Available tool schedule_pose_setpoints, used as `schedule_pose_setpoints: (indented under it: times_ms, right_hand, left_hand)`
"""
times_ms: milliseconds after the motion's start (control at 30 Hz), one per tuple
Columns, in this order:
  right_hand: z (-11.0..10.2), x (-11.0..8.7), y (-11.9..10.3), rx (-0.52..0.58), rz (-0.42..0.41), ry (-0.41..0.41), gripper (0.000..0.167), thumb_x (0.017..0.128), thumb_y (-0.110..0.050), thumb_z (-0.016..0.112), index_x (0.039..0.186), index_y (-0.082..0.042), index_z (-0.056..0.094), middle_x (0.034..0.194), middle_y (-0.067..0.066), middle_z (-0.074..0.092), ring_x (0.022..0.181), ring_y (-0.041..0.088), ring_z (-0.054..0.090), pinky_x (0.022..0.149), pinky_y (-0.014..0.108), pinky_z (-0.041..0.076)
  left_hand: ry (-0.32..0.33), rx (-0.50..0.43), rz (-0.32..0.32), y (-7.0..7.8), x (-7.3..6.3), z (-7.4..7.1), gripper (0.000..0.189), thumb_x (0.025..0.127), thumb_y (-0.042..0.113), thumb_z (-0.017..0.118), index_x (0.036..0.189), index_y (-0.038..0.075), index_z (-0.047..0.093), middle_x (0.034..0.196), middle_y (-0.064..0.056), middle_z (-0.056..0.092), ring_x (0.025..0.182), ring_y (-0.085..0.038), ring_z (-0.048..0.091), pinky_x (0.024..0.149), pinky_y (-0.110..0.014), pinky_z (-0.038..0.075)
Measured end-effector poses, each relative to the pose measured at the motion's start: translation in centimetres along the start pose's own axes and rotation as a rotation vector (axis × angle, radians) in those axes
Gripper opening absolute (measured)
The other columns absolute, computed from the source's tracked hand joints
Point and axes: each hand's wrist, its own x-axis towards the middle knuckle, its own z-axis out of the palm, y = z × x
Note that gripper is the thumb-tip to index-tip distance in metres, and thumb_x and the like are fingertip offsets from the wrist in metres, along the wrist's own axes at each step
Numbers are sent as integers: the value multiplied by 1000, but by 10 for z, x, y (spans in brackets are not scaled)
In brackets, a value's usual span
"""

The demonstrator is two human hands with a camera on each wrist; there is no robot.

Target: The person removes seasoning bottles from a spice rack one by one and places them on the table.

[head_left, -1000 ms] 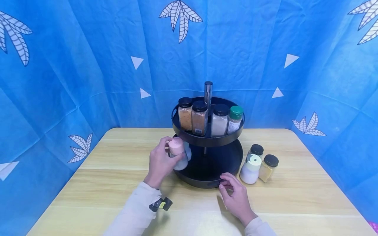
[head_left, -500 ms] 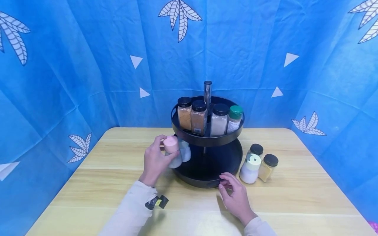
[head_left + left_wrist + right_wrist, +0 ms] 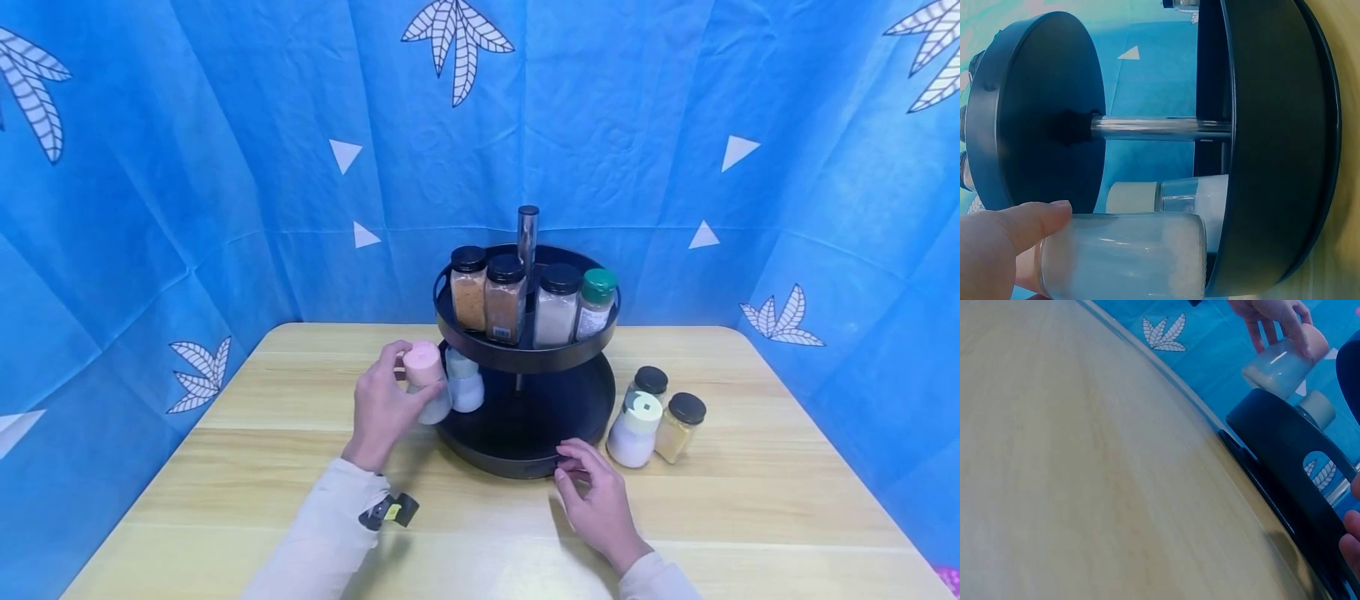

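Observation:
My left hand [image 3: 382, 408] grips a pink-capped glass shaker jar [image 3: 433, 406] at the left rim of a black two-tier turntable rack [image 3: 498, 465]. The left wrist view shows pale contents in this jar [image 3: 1122, 256], the thumb lying along its shoulder. Just beside it, a shaker jar with a pale blue cap [image 3: 467, 390] stands in the lower tray. From the right wrist side, the held jar [image 3: 1275, 367] tilts above the tray wall. My right hand [image 3: 597, 504] holds the lower tray's front rim, fingertips [image 3: 1350, 522] by the handle cut-out.
On the upper tray stand black-lidded spice jars [image 3: 505, 302] and a green-lidded one [image 3: 597, 304]. Right of the rack, a white-capped shaker [image 3: 633, 433], a yellow spice jar [image 3: 680, 427] and another black-lidded jar [image 3: 649, 381] stand on the wooden table [image 3: 780, 500].
My left hand has moved left with the pink-capped shaker jar, away from the blue-capped one, which now shows more fully. My right hand stays at the rim.

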Motion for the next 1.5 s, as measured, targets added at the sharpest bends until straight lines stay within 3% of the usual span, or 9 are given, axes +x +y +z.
schedule_pose_setpoints:
  times_ms: [400, 667, 1200, 1500]
  right_hand:
    - [1, -1, 1, 13, -3, 10, 38, 74, 19, 70, 107, 0, 67, 115, 16, 64, 80, 25, 68, 69, 33, 58]
    - [0, 0, 1, -5, -9, 1, 36, 72, 20, 69, 105, 4, 66, 113, 17, 64, 79, 24, 67, 71, 29, 58]
    - [-1, -1, 0, -21, -2, -3, 34, 73, 17, 69, 104, 4, 66, 113, 17, 64, 80, 21, 67, 72, 24, 57]
    - [-1, -1, -1, -24, 14, -9, 36, 72, 19, 70, 105, 4, 66, 114, 17, 64, 81, 21, 67, 71, 33, 58]
  left_hand:
    - [2, 10, -32, -9, 1, -7, 66, 68, 23, 90, 121, 6, 55, 107, -18, 67, 91, -32, 65, 75, -44, 51]
    - [30, 17, -31, -15, 2, -10, 66, 67, 24, 90, 120, 5, 56, 106, -18, 67, 89, -32, 66, 74, -45, 52]
    - [18, 56, -86, -24, 1, -17, 66, 70, 24, 88, 122, 4, 54, 111, -22, 65, 95, -37, 65, 80, -49, 51]
    - [28, 53, -80, -32, 0, -17, 63, 70, 21, 88, 120, 4, 54, 107, -21, 66, 91, -36, 66, 77, -49, 52]
